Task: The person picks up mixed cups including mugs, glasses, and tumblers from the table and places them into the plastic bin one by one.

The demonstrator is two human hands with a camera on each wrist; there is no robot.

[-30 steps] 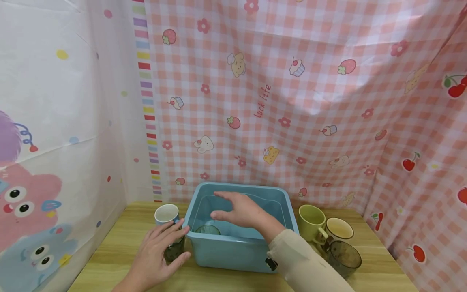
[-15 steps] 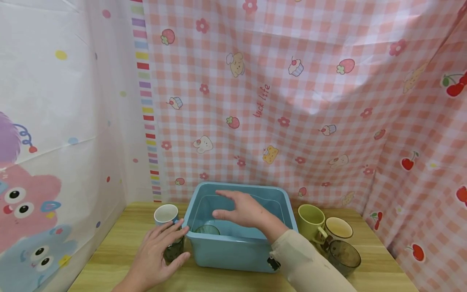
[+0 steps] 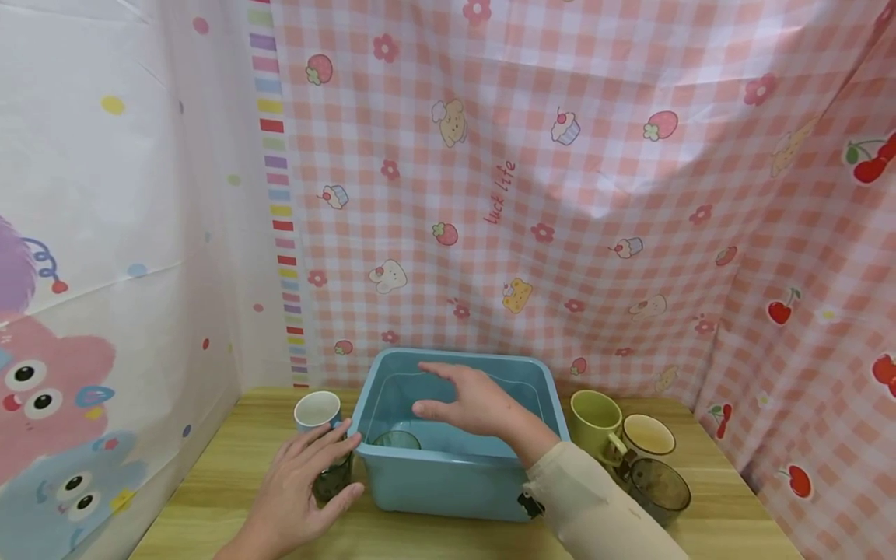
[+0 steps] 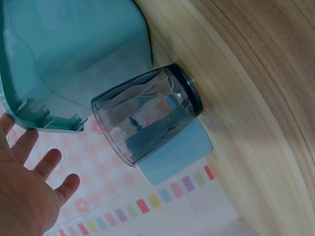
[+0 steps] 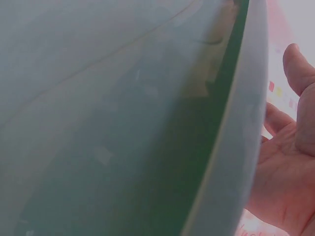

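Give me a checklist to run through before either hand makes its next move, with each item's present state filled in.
1. Right hand unburdened: ok, it holds nothing above the blue bin.
2. Dark glass upright beside the bin: ok.
3. Left hand holding that glass: not ok, the left wrist view shows a gap between them.
4. Left hand clear of the bin: cannot tell, it overlaps the rim in view but contact is unclear.
5. Green-tinted glass standing securely inside the bin: cannot tell, its lower part is hidden.
6. Green mug mouth up, right of the bin: ok.
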